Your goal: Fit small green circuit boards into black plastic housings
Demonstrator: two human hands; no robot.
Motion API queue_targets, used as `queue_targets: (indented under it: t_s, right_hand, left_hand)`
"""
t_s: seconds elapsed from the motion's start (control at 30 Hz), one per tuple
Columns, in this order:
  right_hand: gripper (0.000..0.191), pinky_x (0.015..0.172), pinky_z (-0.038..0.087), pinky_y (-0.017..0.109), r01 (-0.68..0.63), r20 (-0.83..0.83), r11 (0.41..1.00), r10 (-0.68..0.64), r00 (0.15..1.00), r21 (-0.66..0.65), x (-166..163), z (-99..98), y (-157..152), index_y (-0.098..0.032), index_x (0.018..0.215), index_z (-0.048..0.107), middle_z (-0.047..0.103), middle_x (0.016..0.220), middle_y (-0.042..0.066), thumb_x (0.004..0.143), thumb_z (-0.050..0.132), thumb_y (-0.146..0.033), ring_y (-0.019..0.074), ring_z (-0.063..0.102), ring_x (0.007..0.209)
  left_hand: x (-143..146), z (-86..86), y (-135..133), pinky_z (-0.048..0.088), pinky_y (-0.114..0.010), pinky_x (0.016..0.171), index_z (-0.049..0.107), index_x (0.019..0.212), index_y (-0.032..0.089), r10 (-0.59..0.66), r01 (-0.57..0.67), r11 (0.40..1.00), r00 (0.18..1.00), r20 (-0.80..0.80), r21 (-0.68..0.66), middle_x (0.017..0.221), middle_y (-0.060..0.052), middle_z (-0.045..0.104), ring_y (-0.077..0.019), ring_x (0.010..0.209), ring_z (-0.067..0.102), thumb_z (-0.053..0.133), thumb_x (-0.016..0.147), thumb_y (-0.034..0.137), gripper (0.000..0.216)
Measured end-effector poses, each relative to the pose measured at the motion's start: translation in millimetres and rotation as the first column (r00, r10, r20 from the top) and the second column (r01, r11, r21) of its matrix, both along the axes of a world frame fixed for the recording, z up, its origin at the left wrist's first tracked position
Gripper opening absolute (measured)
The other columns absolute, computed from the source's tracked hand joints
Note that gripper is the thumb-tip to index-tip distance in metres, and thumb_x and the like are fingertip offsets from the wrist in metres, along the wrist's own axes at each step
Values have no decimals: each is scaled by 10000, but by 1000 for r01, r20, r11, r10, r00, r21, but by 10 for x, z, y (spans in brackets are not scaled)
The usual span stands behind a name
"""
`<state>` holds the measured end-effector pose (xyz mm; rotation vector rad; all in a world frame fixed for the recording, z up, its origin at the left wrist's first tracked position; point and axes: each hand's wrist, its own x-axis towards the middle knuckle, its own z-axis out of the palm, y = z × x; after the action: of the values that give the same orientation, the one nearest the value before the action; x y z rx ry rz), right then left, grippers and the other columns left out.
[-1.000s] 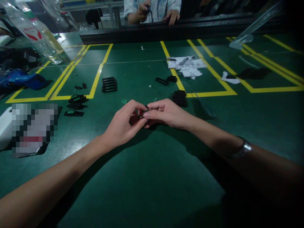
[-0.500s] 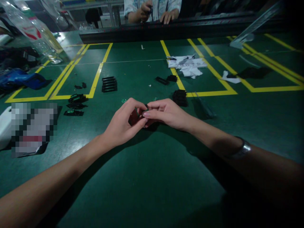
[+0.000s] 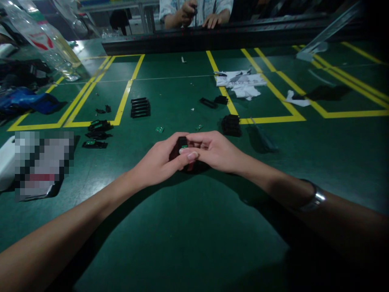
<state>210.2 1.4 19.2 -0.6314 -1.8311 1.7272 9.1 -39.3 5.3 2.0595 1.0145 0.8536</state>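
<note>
My left hand (image 3: 159, 162) and my right hand (image 3: 214, 151) meet at the middle of the green table (image 3: 188, 227). Both are closed round a small black plastic part (image 3: 181, 143) with a bit of green showing on it. My right thumb presses on its near side; most of the part is hidden by my fingers. A metal band sits on my right wrist (image 3: 314, 197). Two tiny green chips (image 3: 159, 129) lie just beyond my hands.
A stack of black strips (image 3: 140, 108) and loose black parts (image 3: 97, 133) lie to the left, another black pile (image 3: 231, 125) to the right. White papers (image 3: 240, 83) lie further back. Another person's hands (image 3: 194, 14) work behind a black rail (image 3: 194, 36). Bags crowd the far left.
My hands have drawn slightly toward me and turned the black part, so more of it shows between my fingers. The green chips beyond them are now uncovered.
</note>
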Motion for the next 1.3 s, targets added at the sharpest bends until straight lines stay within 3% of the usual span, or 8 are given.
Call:
queue_targets:
  t_s: [0.07,0.23,0.4,0.83,1.2,1.3]
  right_hand:
    - [211,590,572,230,-16,13,999,17,1000,-34,4,-10,-6,-160,800,647,726,716,9,966,694,-281,131,719,646]
    - [181,558,576,233,-35,17,996,37,999,-81,22,-50,7,-163,860,649,717,683,-2,981,675,-295,139,727,618]
    - [185,587,581,220,-54,-25,996,52,998,-76,19,-68,30,-157,841,646,741,720,18,963,691,-288,129,721,652]
    - [329,583,592,245,-49,-40,994,45,998,-96,22,-44,33,-138,852,698,767,724,38,888,796,-450,146,730,638]
    - [274,602,575,248,-55,-24,996,53,998,-76,23,-57,48,-133,864,715,763,737,39,903,782,-396,149,724,674]
    - [261,580,530,230,-32,-5,999,32,999,-32,27,-61,59,-142,826,698,724,705,8,919,767,-375,129,690,643]
  left_hand:
    - [-1,-10,-1,540,-248,734,507,1421,169,-31,31,999,1000,6,-33,882,-14,743,-128,724,689,597,1040,368,439]
    - [0,-1,0,564,-266,819,518,1411,180,-34,36,998,999,31,-52,1003,-47,761,-151,857,722,573,1053,379,413]
    - [14,5,-5,550,-229,726,522,1403,170,-37,50,991,994,101,-122,899,-13,727,-104,692,663,571,1056,383,410]
    - [29,-3,-18,536,-190,680,524,1420,153,-49,78,985,981,186,-154,896,-14,711,-80,692,644,574,1059,384,431]
    - [20,-10,-6,545,-218,668,530,1414,162,-36,61,983,989,146,-171,886,-31,719,-108,699,668,621,1027,378,453]
    - [16,-14,-12,577,-252,678,504,1456,192,-18,42,982,991,132,-182,996,-68,735,-142,746,695,715,961,402,578]
